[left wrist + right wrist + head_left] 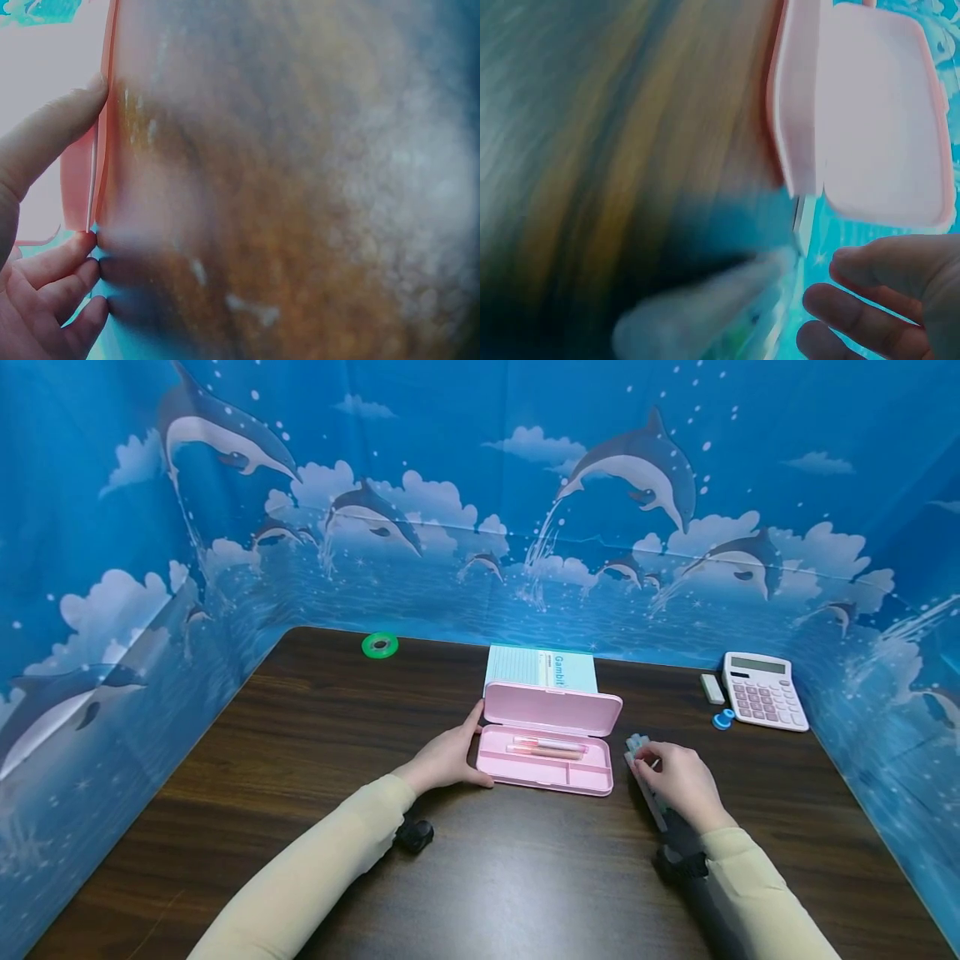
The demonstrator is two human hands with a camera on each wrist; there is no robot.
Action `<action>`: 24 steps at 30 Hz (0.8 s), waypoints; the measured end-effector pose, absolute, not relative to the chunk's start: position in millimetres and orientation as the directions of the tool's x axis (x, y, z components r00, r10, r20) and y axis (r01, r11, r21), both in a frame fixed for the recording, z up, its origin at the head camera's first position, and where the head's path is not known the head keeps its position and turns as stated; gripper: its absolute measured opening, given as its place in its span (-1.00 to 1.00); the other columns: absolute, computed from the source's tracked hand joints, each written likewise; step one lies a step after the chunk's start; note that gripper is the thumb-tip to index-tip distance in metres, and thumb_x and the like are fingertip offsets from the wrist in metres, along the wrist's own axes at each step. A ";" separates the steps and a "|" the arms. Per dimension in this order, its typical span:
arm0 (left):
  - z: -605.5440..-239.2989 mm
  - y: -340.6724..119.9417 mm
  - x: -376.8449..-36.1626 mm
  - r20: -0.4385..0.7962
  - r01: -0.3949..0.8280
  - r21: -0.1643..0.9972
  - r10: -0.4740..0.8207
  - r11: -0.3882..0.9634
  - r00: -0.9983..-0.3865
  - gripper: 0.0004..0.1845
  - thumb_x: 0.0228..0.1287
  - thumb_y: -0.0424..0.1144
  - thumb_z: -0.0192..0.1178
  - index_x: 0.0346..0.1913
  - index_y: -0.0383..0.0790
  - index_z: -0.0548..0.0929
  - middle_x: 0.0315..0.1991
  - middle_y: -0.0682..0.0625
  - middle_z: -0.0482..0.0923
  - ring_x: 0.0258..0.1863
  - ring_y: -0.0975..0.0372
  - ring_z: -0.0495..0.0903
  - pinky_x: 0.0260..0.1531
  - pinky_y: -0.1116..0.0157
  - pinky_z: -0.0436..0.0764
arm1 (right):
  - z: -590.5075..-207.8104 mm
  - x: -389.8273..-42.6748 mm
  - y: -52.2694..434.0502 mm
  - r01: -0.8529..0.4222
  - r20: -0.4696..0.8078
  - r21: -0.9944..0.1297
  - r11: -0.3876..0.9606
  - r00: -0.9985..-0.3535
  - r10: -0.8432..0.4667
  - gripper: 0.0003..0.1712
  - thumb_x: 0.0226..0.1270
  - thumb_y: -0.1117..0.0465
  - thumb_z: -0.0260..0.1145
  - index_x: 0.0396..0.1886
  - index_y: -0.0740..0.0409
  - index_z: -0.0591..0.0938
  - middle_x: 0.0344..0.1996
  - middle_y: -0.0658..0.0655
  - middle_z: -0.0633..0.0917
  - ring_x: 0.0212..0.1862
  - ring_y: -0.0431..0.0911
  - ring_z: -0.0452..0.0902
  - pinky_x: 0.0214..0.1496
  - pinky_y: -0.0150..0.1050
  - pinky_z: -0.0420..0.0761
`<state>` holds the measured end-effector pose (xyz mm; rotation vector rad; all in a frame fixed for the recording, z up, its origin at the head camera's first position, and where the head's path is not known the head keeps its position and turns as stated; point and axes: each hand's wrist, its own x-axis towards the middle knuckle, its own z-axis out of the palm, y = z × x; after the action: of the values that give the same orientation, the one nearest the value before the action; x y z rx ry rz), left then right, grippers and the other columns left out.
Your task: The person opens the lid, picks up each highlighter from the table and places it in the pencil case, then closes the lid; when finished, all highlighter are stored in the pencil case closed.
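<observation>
The left hand [446, 756] has the open pink pencil case [551, 713] by its left end, mid-frame on the counter [525, 868]! Right of centre, the right hand [684, 785], fingers loosely bent and seemingly empty, hangs beside a slim grey item [647, 793].

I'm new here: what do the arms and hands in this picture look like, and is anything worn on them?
These are a person's arms, in plain, pale yellow long sleeves. The left hand and right hand are bare, without gloves. A small black device shows by the left wrist, another dark one by the right.
</observation>
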<state>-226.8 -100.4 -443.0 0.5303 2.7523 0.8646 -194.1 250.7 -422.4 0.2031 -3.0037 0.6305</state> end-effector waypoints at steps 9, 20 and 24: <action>-443.4 -100.1 -225.9 -0.097 0.262 0.590 0.389 0.764 -0.916 0.38 -0.19 0.10 0.52 0.52 -0.08 -0.30 0.31 -0.06 0.37 0.27 0.10 0.38 0.26 0.07 0.32 | -420.9 -185.6 278.3 -0.067 0.076 -0.397 0.915 -0.996 -0.040 -0.77 0.23 0.23 0.33 -0.19 0.30 0.68 -0.26 0.32 0.69 -0.33 0.02 0.53 -0.18 0.06 0.58; -444.6 -100.0 -227.9 -0.109 0.256 0.586 0.389 0.768 -0.915 0.38 -0.16 0.11 0.51 0.52 -0.06 -0.33 0.33 -0.06 0.34 0.29 0.10 0.35 0.28 0.08 0.30 | -430.8 -179.0 301.8 -0.022 0.029 -0.394 0.919 -1.000 -0.011 -0.75 0.23 0.21 0.32 -0.20 0.32 0.68 -0.22 0.37 0.67 -0.35 0.02 0.51 -0.18 0.08 0.57; -445.0 -99.8 -228.1 -0.106 0.258 0.587 0.389 0.768 -0.915 0.37 -0.16 0.11 0.51 0.52 -0.09 -0.32 0.33 -0.06 0.35 0.29 0.10 0.35 0.28 0.07 0.30 | -434.4 -178.2 306.9 0.000 0.010 -0.393 0.920 -1.000 0.004 -0.74 0.23 0.20 0.33 -0.20 0.32 0.67 -0.23 0.38 0.67 -0.35 0.03 0.52 -0.20 0.07 0.58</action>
<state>-228.1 -99.8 -445.0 0.5093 2.7415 0.8619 -178.2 306.9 -434.4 -0.0033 -3.0675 0.6272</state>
